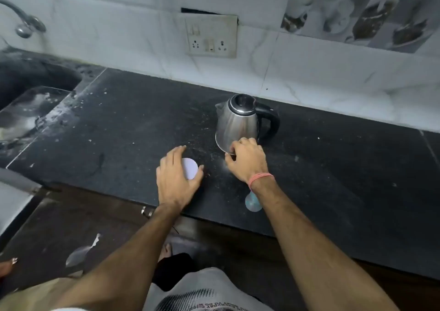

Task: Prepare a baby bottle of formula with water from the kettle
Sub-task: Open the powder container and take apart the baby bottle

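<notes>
A steel kettle [235, 122] with a black lid and handle stands on the black counter [133, 125], spout pointing left. My left hand [177, 177] lies over a white round object [190, 167], fingers and thumb curved round its sides. My right hand [247, 158] is just in front of the kettle's base, its fingers and thumb curled toward each other. Whatever is between them is hidden or too faint to make out. A pale blue round piece [252, 202] lies on the counter under my right wrist.
A sink [31, 101] with a tap [26, 25] sits at the far left. A socket plate [210, 36] hangs on the tiled wall behind the counter. The counter's front edge [214, 217] runs below my hands, with the floor and my foot [166, 251] beneath.
</notes>
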Demonstrator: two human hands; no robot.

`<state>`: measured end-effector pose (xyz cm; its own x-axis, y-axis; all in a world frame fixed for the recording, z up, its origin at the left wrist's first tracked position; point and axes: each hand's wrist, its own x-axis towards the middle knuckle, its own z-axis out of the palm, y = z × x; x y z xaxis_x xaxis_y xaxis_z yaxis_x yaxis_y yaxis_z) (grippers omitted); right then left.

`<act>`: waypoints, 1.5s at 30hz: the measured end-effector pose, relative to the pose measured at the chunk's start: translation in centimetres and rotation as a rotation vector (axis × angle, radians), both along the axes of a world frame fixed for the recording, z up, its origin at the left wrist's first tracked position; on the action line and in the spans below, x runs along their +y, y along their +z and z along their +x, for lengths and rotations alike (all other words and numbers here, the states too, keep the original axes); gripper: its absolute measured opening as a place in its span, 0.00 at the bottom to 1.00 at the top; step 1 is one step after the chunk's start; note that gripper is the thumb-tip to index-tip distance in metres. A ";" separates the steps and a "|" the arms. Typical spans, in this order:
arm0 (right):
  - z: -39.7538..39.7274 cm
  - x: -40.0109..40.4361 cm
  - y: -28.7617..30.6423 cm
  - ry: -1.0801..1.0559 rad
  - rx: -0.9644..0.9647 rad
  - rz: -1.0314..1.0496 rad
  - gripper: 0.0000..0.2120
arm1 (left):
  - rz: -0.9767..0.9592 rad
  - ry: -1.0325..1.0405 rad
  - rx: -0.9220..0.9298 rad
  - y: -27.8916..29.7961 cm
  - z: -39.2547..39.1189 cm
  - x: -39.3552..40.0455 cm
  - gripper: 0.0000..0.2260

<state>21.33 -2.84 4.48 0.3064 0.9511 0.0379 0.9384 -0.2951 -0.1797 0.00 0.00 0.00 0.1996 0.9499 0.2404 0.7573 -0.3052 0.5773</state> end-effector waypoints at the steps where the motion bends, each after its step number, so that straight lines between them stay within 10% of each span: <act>1: -0.6 0.3 -0.2 0.024 0.030 0.002 0.13 | -0.038 -0.003 -0.074 -0.3 -0.4 -0.1 0.36; 10: -8.0 1.9 1.4 0.124 0.575 -0.114 0.14 | -0.371 0.114 -0.274 -0.3 -1.1 -0.9 0.47; 16: -10.4 2.7 1.7 0.237 0.234 -0.247 0.35 | -0.471 0.216 -0.425 -1.4 -0.7 -1.1 0.26; 28: -12.0 3.6 1.2 0.389 -0.060 -0.252 0.29 | -0.427 0.171 -0.314 -1.5 -1.6 -1.6 0.38; 45: -11.4 3.4 2.5 0.682 -0.183 -0.327 0.24 | -0.305 0.042 -0.108 -3.3 -2.4 0.2 0.26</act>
<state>9.93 0.54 7.02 -0.3346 0.8987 -0.2834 0.9380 0.3466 -0.0081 -2.40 0.19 -3.32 0.1471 0.9883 -0.0391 0.6947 -0.0751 0.7154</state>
